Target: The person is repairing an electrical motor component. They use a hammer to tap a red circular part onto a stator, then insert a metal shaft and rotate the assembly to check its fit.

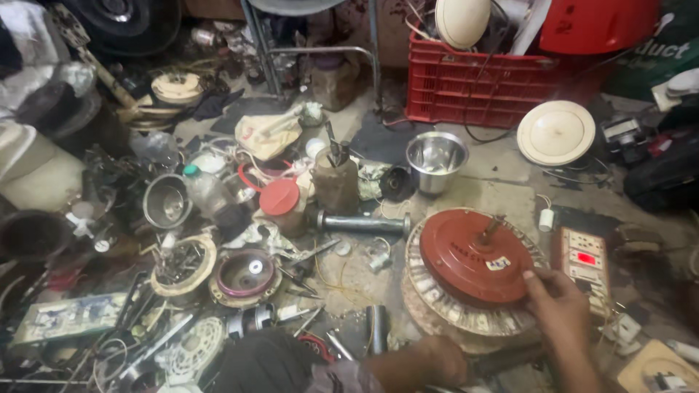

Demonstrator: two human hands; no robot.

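A round red motor housing (470,262) with a short shaft on top sits on a ring of metal laminations (437,295) on the floor, right of centre. My right hand (557,306) rests its fingers on the red housing's right edge. My left hand (437,360) is low at the bottom, closed against the near-left rim of the ring; what it grips is partly hidden.
A steel bowl (435,156) and a red plastic crate (480,84) stand behind. A power strip with a lit red switch (585,262) lies to the right. Left of the motor lie a metal tube (362,223), a red-lidded jar (280,200), rotor parts and several loose tools.
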